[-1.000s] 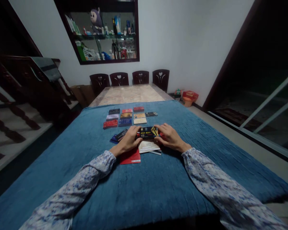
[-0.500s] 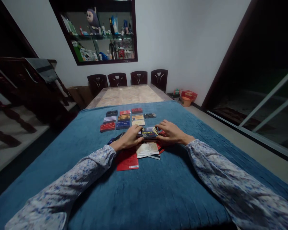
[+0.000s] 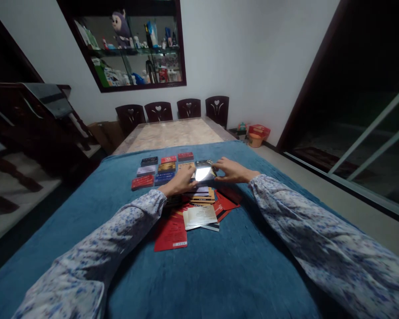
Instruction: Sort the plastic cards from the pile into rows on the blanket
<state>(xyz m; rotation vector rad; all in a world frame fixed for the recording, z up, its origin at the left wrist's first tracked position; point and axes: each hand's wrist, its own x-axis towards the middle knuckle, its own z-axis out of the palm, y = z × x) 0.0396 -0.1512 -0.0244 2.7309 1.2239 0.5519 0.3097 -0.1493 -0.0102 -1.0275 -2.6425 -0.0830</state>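
Between my two hands a dark card (image 3: 204, 173) is held by its short ends, its face lit by a bright white glare. The fingers of my left hand (image 3: 180, 180) pinch its left end; those of my right hand (image 3: 231, 170) pinch its right end. It hangs over or just in front of a black card, mostly hidden. Nearer to me lies a loose heap of cards: a cream card (image 3: 201, 215) on top, a large red card (image 3: 171, 232) at left, more red cards (image 3: 226, 200) at right, and yellow-striped cards (image 3: 202, 197) behind.
Left of my hands, neat card stacks stand in rows, among them a red stack (image 3: 142, 182), a blue stack (image 3: 164, 178) and a gold stack (image 3: 166, 167). A blue cloth (image 3: 236, 274) covers the near tabletop (image 3: 173, 133). Dark chairs (image 3: 189, 108) line the far end.
Both hands have carried the dark card away from me, off the heap towards the stacks. Glare now covers its print, and the yellow-striped cards beneath have come into view.
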